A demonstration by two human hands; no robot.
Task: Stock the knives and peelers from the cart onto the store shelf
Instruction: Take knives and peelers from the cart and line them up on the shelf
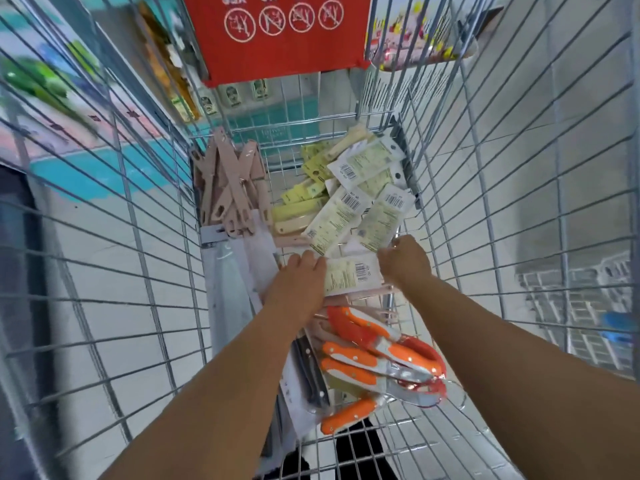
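Observation:
Both arms reach down into a wire shopping cart [145,237]. My left hand [304,271] and my right hand [403,259] hold the two ends of a carded pale-yellow peeler pack [351,273] with a barcode facing up. More yellow-carded packs [360,199] lie heaped at the cart's far end. Beige plastic knives [227,188] are piled at the far left. Orange-handled knives [377,358] in clear packaging lie nearest me. A dark-handled knife [311,372] on a white card lies beside them.
A red child-seat flap [280,36] with safety pictograms hangs at the cart's far end. Long white packs [232,289] line the cart's left side. Store shelving with coloured goods [41,81] shows blurred through the left wall. Pale tiled floor lies around the cart.

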